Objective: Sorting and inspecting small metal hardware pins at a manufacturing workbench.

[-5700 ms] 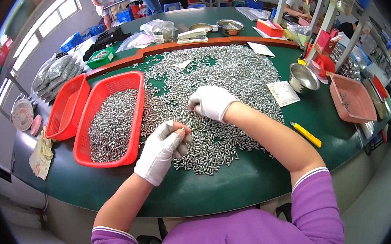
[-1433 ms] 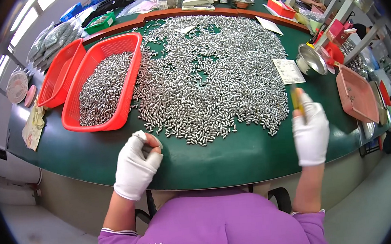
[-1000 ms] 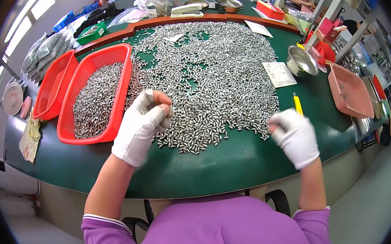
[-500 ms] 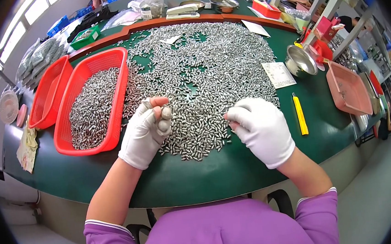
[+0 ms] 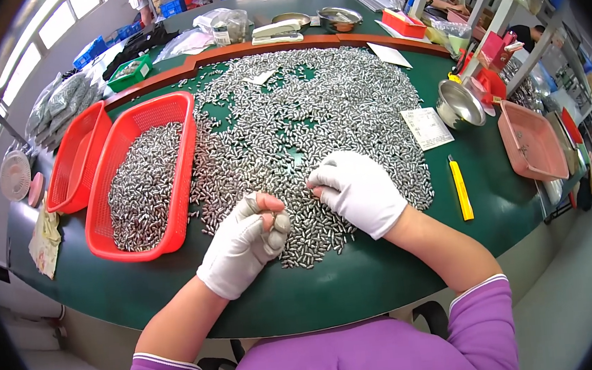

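Observation:
Small silver capsule-shaped metal pieces [image 5: 359, 103] lie spread in a wide layer over the green table. My left hand [image 5: 245, 246], in a white glove that leaves the thumb and a fingertip bare, is curled at the near edge of this layer. Its fingers are closed, and whatever lies inside them is hidden. My right hand [image 5: 358, 192], gloved the same way, is over the pieces, with thumb and forefinger pinched together. I cannot make out what is between those tips. Beside my left hand stands a red perforated basket [image 5: 187, 148], heaped with the same pieces.
Another red basket [image 5: 76, 176] stands at the far left. A wooden rail [image 5: 264, 48] bounds the layer at the back. Rightward lie a yellow cutter knife [image 5: 461, 189], a printed slip [image 5: 427, 129], a metal bowl [image 5: 459, 102] and a pink tray [image 5: 530, 142].
My right hand has moved left across the pieces. The left hand has come nearer to me and slightly right, so both hands are closer together. The whole view has shifted a little.

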Demonstrator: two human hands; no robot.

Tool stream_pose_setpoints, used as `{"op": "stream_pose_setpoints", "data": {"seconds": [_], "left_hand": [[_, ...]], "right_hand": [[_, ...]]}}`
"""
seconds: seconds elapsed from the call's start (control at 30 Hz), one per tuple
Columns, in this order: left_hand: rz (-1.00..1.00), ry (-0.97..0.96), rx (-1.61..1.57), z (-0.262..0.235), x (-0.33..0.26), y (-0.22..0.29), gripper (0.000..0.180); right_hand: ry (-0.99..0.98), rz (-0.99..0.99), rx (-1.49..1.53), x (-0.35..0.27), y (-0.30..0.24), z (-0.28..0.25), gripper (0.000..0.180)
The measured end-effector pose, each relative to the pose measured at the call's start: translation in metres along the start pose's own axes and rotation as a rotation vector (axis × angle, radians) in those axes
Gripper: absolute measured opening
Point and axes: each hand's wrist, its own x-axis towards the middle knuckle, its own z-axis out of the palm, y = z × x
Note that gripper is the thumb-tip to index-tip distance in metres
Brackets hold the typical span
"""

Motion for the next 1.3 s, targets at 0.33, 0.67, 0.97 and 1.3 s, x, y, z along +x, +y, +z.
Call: {"op": "stream_pose_setpoints", "data": {"seconds": [0.33,0.67,0.97,1.3], "left_hand": [[-0.157,0.004,0.101,0.012,-0.001,-0.003,0.034],[-0.110,0.188,0.262,0.020,-0.004,-0.004,0.024],[-0.041,0.189,0.198,0.021,-0.005,-0.003,0.020],[-0.049,0.080,0.194,0.011,-0.003,-0.002,0.021]], "right_hand": [[-0.109,0.058,0.799,0.000,-0.025,-0.012,0.011],[-0.059,0.124,0.749,-0.003,-0.034,-0.014,0.022],[0.100,-0.197,0.418,0.007,-0.035,-0.027,0.019],[0.168,-0.297,0.063,0.009,-0.031,-0.030,0.014]]}}
